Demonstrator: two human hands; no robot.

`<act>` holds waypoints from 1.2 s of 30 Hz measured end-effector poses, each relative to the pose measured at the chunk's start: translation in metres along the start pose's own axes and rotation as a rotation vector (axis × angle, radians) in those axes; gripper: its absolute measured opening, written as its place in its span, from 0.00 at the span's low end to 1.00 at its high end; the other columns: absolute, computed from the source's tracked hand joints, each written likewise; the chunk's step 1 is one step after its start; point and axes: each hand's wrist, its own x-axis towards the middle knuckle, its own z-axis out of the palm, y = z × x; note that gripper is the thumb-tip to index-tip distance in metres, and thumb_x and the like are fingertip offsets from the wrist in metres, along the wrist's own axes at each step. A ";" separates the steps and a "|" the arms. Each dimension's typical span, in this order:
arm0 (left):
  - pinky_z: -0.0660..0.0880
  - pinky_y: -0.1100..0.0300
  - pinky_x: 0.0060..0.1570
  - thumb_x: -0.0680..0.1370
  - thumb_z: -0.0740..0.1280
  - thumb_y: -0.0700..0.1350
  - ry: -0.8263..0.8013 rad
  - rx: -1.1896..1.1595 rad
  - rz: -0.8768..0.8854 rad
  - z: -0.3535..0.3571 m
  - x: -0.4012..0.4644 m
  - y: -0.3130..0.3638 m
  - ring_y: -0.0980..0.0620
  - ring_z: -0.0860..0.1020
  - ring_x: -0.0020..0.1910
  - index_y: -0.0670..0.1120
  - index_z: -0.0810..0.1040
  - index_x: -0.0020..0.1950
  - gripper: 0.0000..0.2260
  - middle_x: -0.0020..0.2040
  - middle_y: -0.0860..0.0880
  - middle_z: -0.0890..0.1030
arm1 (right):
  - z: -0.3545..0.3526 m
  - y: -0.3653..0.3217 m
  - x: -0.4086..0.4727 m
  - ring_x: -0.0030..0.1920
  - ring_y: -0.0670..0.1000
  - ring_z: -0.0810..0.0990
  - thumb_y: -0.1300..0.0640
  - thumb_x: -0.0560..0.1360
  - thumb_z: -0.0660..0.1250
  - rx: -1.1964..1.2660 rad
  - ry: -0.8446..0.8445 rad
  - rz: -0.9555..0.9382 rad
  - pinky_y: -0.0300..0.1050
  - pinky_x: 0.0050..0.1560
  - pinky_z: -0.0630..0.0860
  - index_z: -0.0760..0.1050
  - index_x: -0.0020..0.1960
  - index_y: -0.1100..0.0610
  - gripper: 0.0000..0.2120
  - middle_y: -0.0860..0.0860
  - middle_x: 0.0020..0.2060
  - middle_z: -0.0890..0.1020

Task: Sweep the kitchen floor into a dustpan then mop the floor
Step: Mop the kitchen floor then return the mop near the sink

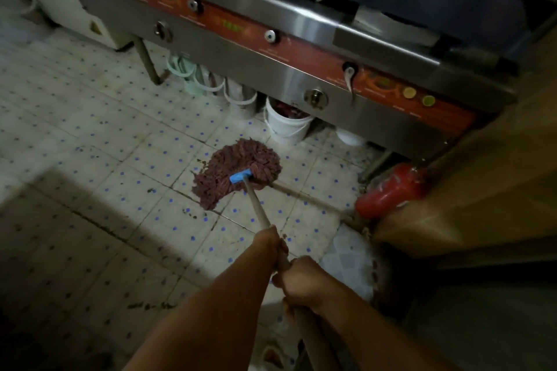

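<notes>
A string mop with a reddish-brown head (pixel 238 170) and a blue clamp (pixel 240 176) lies spread on the tiled floor (pixel 99 141) in front of the stove. Its pale wooden handle (pixel 257 205) runs back toward me. My left hand (pixel 269 242) grips the handle further down the shaft. My right hand (pixel 303 278) grips it closer to my body. Dark dirt specks and wet smears dot the white tiles with blue dots around the mop head.
A steel commercial stove (pixel 271 69) with a red control strip spans the back, with white buckets (pixel 287 126) beneath it. A red cylinder (pixel 388 193) lies at right beside a brown cabinet (pixel 482 190). A second stick (pixel 310 197) lies on the floor.
</notes>
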 end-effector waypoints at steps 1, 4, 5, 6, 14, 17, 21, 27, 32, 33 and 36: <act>0.62 0.61 0.26 0.83 0.56 0.46 0.001 -0.023 -0.004 -0.007 0.001 0.010 0.54 0.63 0.25 0.38 0.66 0.44 0.13 0.29 0.46 0.65 | 0.002 -0.012 0.000 0.34 0.48 0.76 0.58 0.77 0.62 -0.015 0.001 -0.001 0.38 0.31 0.72 0.71 0.61 0.59 0.13 0.54 0.42 0.77; 0.61 0.62 0.27 0.83 0.56 0.46 0.008 -0.117 -0.002 -0.031 0.006 0.044 0.54 0.62 0.26 0.39 0.65 0.39 0.15 0.29 0.47 0.64 | 0.011 -0.052 0.007 0.33 0.49 0.78 0.58 0.76 0.64 -0.035 -0.021 -0.004 0.38 0.32 0.74 0.75 0.58 0.57 0.11 0.53 0.38 0.79; 0.60 0.62 0.27 0.83 0.56 0.46 0.009 -0.137 -0.003 -0.041 0.007 0.054 0.54 0.62 0.26 0.39 0.65 0.40 0.15 0.29 0.47 0.64 | 0.016 -0.065 0.007 0.33 0.50 0.78 0.57 0.76 0.64 -0.030 -0.035 0.015 0.38 0.32 0.76 0.76 0.57 0.56 0.10 0.53 0.37 0.79; 0.60 0.62 0.27 0.83 0.56 0.46 0.008 -0.152 -0.004 -0.056 0.011 0.070 0.54 0.62 0.27 0.39 0.66 0.41 0.14 0.29 0.47 0.64 | 0.027 -0.083 0.012 0.33 0.51 0.79 0.57 0.75 0.64 -0.048 -0.052 0.023 0.40 0.34 0.78 0.76 0.56 0.56 0.10 0.54 0.37 0.80; 0.62 0.63 0.23 0.84 0.54 0.46 0.034 -0.185 -0.017 -0.131 0.033 0.128 0.54 0.62 0.26 0.38 0.67 0.63 0.14 0.29 0.47 0.65 | 0.085 -0.156 0.037 0.42 0.56 0.81 0.57 0.74 0.65 -0.151 -0.142 0.009 0.51 0.48 0.79 0.73 0.60 0.58 0.15 0.55 0.40 0.78; 0.62 0.64 0.22 0.84 0.53 0.46 0.010 -0.220 -0.023 -0.126 0.034 0.136 0.54 0.61 0.26 0.38 0.68 0.51 0.12 0.29 0.47 0.64 | 0.071 -0.166 0.034 0.30 0.52 0.75 0.59 0.76 0.62 -0.207 -0.155 0.000 0.46 0.39 0.77 0.75 0.53 0.58 0.08 0.54 0.32 0.76; 0.61 0.62 0.27 0.84 0.54 0.45 0.016 -0.272 -0.016 -0.118 0.032 0.134 0.53 0.61 0.26 0.41 0.64 0.38 0.16 0.28 0.47 0.64 | 0.056 -0.172 0.022 0.24 0.49 0.72 0.60 0.78 0.61 -0.259 -0.194 -0.012 0.38 0.26 0.72 0.72 0.55 0.60 0.07 0.54 0.29 0.74; 0.59 0.62 0.27 0.84 0.53 0.47 0.107 -0.357 -0.029 -0.113 0.008 0.109 0.53 0.60 0.25 0.41 0.63 0.37 0.17 0.12 0.49 0.62 | 0.043 -0.162 0.001 0.27 0.48 0.75 0.59 0.79 0.59 -0.421 -0.269 -0.040 0.39 0.28 0.74 0.70 0.46 0.58 0.04 0.53 0.33 0.75; 0.58 0.61 0.27 0.84 0.52 0.45 0.185 -0.501 -0.009 -0.124 -0.015 0.067 0.52 0.61 0.21 0.42 0.66 0.34 0.19 0.14 0.48 0.63 | 0.046 -0.133 -0.010 0.28 0.50 0.74 0.62 0.78 0.59 -0.524 -0.386 -0.045 0.46 0.40 0.75 0.70 0.43 0.59 0.05 0.55 0.30 0.74; 0.57 0.61 0.27 0.84 0.51 0.46 0.201 -0.540 -0.023 -0.129 -0.017 0.057 0.52 0.61 0.22 0.41 0.69 0.32 0.22 0.13 0.48 0.62 | 0.050 -0.127 -0.012 0.28 0.50 0.74 0.62 0.78 0.60 -0.547 -0.413 -0.041 0.46 0.40 0.75 0.70 0.43 0.59 0.05 0.55 0.29 0.74; 0.57 0.61 0.25 0.84 0.48 0.48 0.252 -0.583 -0.026 -0.148 -0.024 0.024 0.53 0.62 0.14 0.42 0.69 0.27 0.28 0.11 0.48 0.61 | 0.069 -0.111 -0.023 0.24 0.49 0.73 0.64 0.77 0.58 -0.671 -0.488 -0.061 0.41 0.30 0.75 0.70 0.43 0.59 0.06 0.54 0.29 0.73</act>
